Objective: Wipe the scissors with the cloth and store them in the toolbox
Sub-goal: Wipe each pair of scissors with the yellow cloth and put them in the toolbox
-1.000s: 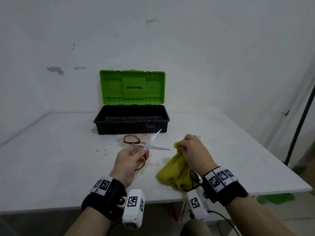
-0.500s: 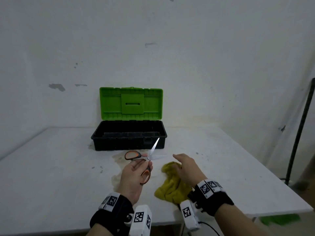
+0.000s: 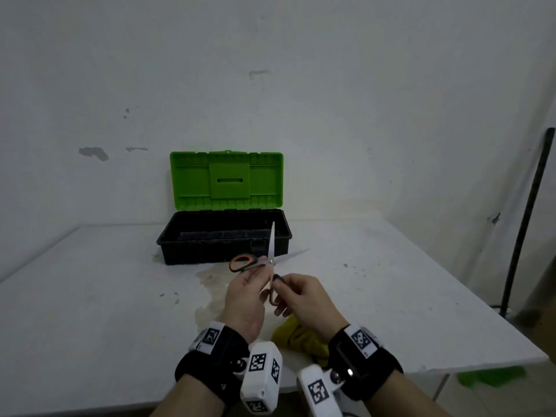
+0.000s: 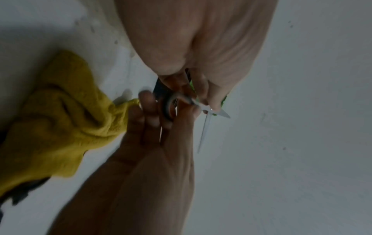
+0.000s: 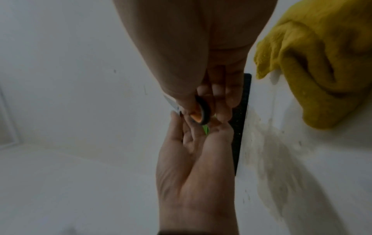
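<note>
Here, from the head view, we see our left hand (image 3: 245, 299) holding the orange-and-black-handled steel scissors (image 3: 261, 266) above the white counter (image 3: 90, 296), its grip closed on them near the pivot. The blades are spread wide, one pointing up in front of the toolbox, the other out to the right. Our right hand (image 3: 304, 299) pinches the lower handle loop, so both grips are grasping the scissors. The crumpled yellow cloth (image 3: 301, 338) lies on the counter just under the right wrist, held by neither hand. Beyond the hands stands the black plastic toolbox (image 3: 224, 239), its bright green lid (image 3: 226, 179) raised upright against the wall.

From the left wrist, we look past the left hand (image 4: 193, 47), whose fingers (image 4: 209, 98) clasp the scissors (image 4: 203, 109) at the pivot, while the right hand (image 4: 157, 143) reaches up to the dark loop. The cloth (image 4: 60, 111) lies at the left.

From the right wrist, the right hand (image 5: 201, 47) curls its fingers (image 5: 217, 90) about the orange-lined loop of the scissors (image 5: 201, 111), with the left hand (image 5: 193, 159) just below and the cloth (image 5: 322, 63) at the upper right.
</note>
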